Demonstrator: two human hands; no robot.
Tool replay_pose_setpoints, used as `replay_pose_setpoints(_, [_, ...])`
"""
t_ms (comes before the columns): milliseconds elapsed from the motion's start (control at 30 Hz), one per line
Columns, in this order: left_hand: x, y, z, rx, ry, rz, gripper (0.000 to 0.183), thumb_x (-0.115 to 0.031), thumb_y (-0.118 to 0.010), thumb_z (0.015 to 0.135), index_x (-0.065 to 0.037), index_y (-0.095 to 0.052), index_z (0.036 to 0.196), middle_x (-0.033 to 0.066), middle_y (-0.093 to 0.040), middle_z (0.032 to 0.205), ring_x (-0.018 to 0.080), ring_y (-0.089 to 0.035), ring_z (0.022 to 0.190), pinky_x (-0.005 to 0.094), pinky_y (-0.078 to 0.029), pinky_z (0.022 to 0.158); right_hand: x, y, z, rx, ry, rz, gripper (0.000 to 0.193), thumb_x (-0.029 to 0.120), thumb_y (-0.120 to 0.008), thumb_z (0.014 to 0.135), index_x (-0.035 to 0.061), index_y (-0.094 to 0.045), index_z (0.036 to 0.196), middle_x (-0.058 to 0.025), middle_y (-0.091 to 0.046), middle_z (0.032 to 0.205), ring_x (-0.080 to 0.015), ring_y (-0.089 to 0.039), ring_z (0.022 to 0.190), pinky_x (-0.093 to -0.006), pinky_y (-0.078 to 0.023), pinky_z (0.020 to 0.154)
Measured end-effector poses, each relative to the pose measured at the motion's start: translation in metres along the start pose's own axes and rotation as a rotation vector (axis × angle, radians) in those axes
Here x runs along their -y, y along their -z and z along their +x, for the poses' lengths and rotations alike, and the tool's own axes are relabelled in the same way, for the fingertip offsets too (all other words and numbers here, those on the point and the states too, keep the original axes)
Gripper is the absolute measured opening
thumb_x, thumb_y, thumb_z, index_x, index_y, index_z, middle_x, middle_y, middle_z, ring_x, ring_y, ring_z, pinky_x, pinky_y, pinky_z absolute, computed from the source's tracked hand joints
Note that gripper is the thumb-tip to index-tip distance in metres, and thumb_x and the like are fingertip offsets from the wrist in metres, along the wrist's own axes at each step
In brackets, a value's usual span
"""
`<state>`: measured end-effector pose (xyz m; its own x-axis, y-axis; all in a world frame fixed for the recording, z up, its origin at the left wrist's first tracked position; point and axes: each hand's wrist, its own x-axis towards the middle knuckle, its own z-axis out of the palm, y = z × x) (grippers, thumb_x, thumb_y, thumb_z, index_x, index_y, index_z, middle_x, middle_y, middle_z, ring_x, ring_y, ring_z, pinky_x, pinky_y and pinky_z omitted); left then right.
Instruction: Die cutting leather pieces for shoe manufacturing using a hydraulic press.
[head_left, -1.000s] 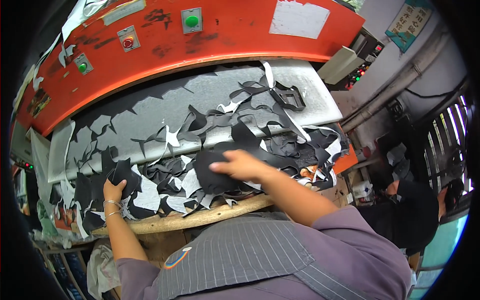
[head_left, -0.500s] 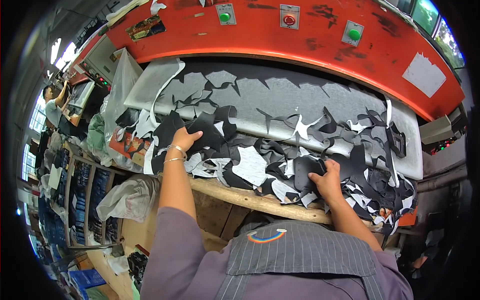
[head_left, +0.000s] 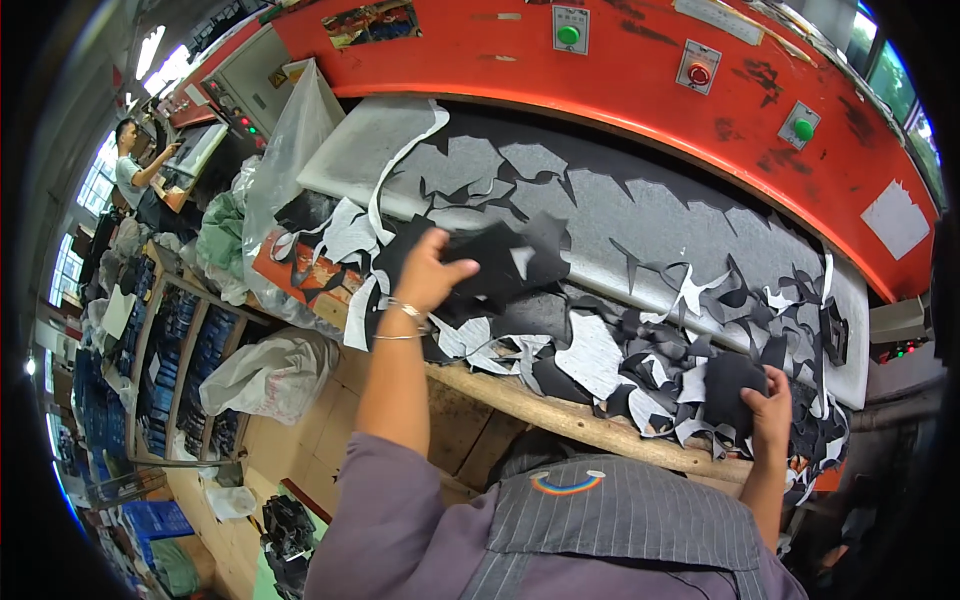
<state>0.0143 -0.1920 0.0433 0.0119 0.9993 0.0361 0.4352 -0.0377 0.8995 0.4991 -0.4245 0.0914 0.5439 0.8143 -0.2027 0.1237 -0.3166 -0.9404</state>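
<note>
My left hand [head_left: 432, 278], a bangle at its wrist, grips a black sheet offcut [head_left: 505, 262] at the left of the bench. That offcut has cut-out gaps and looks smeared by motion; the fingertips are partly hidden in it. On the right, my right hand [head_left: 768, 405] is closed on the edge of a black cut piece [head_left: 733, 390] with rounded corners. Whether this is one layer or a stack I cannot tell. Between the hands lies a heap of black and white scraps, including a large white-faced piece [head_left: 590, 355].
Behind the heap is a grey cutting bed [head_left: 600, 215] with thin black offcuts. A red machine beam [head_left: 640, 90] with push buttons spans above it. A wooden rail [head_left: 530, 405] edges the bench. A white sack [head_left: 270, 380] and shelves [head_left: 170, 360] stand left; another person [head_left: 140, 175] works farther off.
My view has shifted, so the bench sits farther right and tilted. The black offcut at my left hand has moved and changed shape. My right hand still holds the black piece, now slightly farther right.
</note>
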Motion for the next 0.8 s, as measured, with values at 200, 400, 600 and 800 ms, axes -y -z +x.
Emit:
replay_pose_setpoints(200, [0.039,0.103,0.030,0.044,0.182,-0.341,0.062,-0.014,-0.081,0.069,0.005,-0.053,0.121,0.0180,-0.065,0.107,0.0242,-0.064,0.098,0.0340,-0.051,0.087,0.055,0.024,-0.011,0.055,0.068,0.018,0.063,-0.006,-0.060,0.071,-0.0054,-0.043,0.131,-0.0140,-0.058,0.111,-0.0189,-0.062,0.094,-0.0283,-0.050,0.085])
replay_pose_setpoints(400, [0.080,0.090,0.028,-0.094,0.177,0.334,0.067,-0.029,-0.083,0.065,0.005,-0.058,0.116,0.0225,-0.065,0.112,0.0355,-0.062,0.105,0.0383,-0.048,0.091,0.037,0.001,0.003,0.189,-0.025,-0.194,0.055,-0.012,-0.062,0.069,-0.0034,-0.052,0.122,-0.0082,-0.059,0.109,-0.0160,-0.056,0.100,-0.0281,-0.046,0.088])
replay_pose_setpoints(600, [0.016,0.084,0.003,-0.281,0.019,0.276,0.057,-0.015,-0.080,0.069,0.000,-0.055,0.117,0.0186,-0.064,0.111,0.0324,-0.062,0.101,0.0393,-0.048,0.089,0.013,-0.007,-0.009,0.184,-0.049,-0.719,0.069,-0.006,-0.075,0.060,0.0011,-0.051,0.125,-0.0156,-0.062,0.111,-0.0226,-0.059,0.101,-0.0315,-0.045,0.092])
replay_pose_setpoints(800, [0.068,0.164,0.068,-0.393,-0.070,-0.627,0.048,0.000,-0.075,0.073,0.001,-0.054,0.116,0.0100,-0.064,0.107,0.0198,-0.062,0.093,0.0336,-0.050,0.085,0.088,0.009,0.003,0.244,-0.041,-0.433,0.056,-0.006,-0.073,0.061,-0.0018,-0.057,0.114,-0.0081,-0.064,0.097,-0.0166,-0.061,0.087,-0.0289,-0.049,0.081])
